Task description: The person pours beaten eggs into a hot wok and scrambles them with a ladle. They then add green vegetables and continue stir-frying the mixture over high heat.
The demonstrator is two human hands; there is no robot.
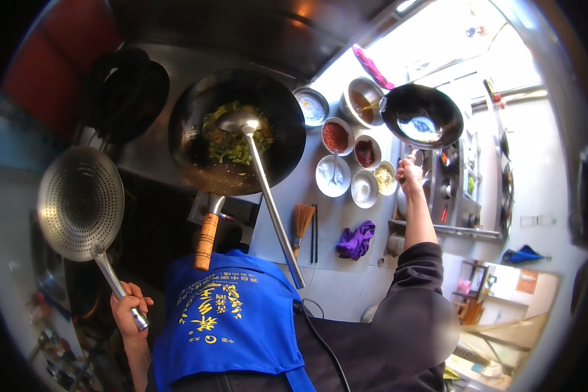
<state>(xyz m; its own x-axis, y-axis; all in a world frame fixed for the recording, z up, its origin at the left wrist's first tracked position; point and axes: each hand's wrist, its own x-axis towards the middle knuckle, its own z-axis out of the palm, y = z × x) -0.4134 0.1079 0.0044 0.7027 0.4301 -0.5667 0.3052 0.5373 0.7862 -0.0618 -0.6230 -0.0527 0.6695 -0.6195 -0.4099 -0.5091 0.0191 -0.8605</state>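
Observation:
On the left, my left hand (130,308) grips the metal handle of a perforated steel strainer (82,203), held out beside the stove. My right hand (410,175) is closed around the wooden handle of a black wok (421,115). That wok tips leftward, and a yellowish-brown stream of liquid runs from its rim into a steel bowl (362,100). In the middle, a larger wok (186,132) with a wooden handle (207,242) holds chopped green vegetables (230,149). A steel ladle (269,196) rests in it, its long handle reaching over the counter, untouched by either hand.
Seasoning bowls stand right of the large wok, including red chopped chili (334,137) and minced garlic (384,177). A brush (303,223), dark chopsticks (314,232) and a purple cloth (356,240) lie nearer me. Dark pans (132,93) sit at the back left.

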